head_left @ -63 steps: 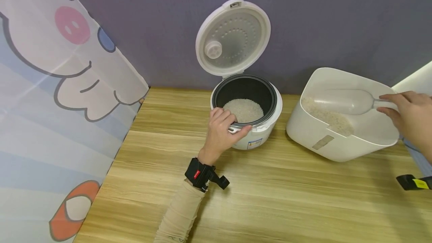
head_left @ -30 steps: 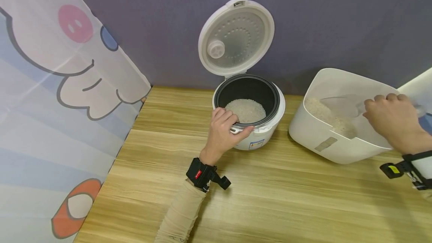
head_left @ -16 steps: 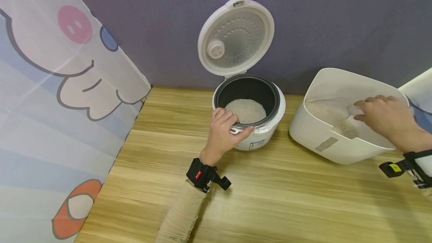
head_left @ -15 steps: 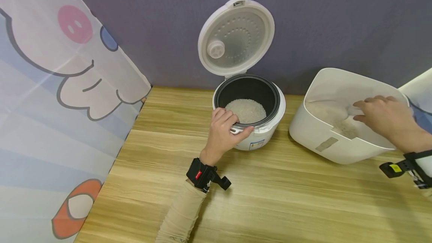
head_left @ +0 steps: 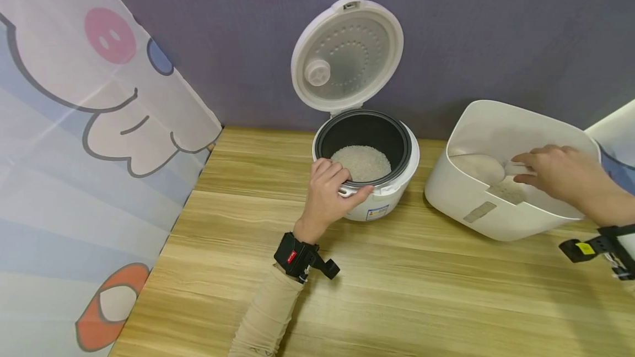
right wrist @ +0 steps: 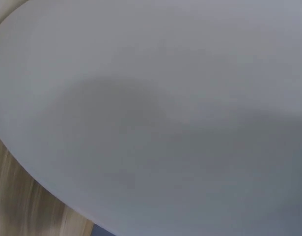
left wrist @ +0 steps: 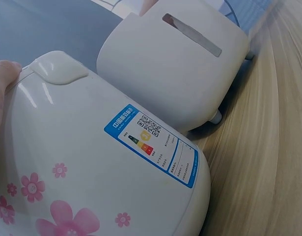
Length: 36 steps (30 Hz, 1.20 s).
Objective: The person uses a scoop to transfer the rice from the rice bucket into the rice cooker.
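Note:
My left hand (head_left: 328, 189) grips the front rim of a white rice cooker (head_left: 412, 161), whose lid (head_left: 359, 54) stands raised. White rice (head_left: 364, 163) covers the bottom of its dark inner pot (head_left: 342, 136). In the left wrist view the cooker body (left wrist: 92, 142) shows pink flowers and an energy label. My right hand (head_left: 565, 175) reaches into a white rice bin (head_left: 466, 205) and holds the handle of a clear scoop (head_left: 478, 167), its bowl down in the bin's rice (head_left: 508, 189). The right wrist view is filled by the bin's pale wall (right wrist: 151, 123).
Both containers stand on a wood-grain table (head_left: 397, 291) against a grey-purple back panel (head_left: 223, 43). A cartoon-printed sheet (head_left: 49, 180) borders the left side. The bin is right of the cooker, a narrow gap between them.
My right hand has moved from the bin's right edge into the bin, turning over and pushing the scoop left and down into the rice. The left hand stays on the cooker rim.

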Available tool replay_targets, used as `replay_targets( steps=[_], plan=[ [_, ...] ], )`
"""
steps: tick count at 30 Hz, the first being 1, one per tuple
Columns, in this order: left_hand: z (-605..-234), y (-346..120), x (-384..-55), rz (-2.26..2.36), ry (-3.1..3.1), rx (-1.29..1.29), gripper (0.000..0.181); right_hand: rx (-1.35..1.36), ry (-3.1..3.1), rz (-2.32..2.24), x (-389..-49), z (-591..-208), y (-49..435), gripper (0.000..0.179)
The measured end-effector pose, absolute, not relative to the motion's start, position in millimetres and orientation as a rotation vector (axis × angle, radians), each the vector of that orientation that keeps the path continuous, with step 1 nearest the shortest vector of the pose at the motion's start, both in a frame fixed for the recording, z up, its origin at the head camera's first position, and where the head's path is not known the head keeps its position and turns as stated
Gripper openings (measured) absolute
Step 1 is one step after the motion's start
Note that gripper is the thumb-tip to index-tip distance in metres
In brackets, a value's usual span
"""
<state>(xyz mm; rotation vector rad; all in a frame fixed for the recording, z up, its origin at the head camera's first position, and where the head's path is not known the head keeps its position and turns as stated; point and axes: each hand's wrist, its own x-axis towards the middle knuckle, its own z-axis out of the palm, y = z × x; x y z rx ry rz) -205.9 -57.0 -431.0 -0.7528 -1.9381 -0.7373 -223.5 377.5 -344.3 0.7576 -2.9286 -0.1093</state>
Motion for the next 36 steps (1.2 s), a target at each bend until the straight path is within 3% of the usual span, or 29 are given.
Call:
replay_targets(
  steps=[36],
  plan=[
    [-429.5,-57.1,-204.8,-0.739,-1.945,-0.751,0.053,0.686,-3.074,0.085,-220.5,-343.1,381.1,0.036]
  ],
)
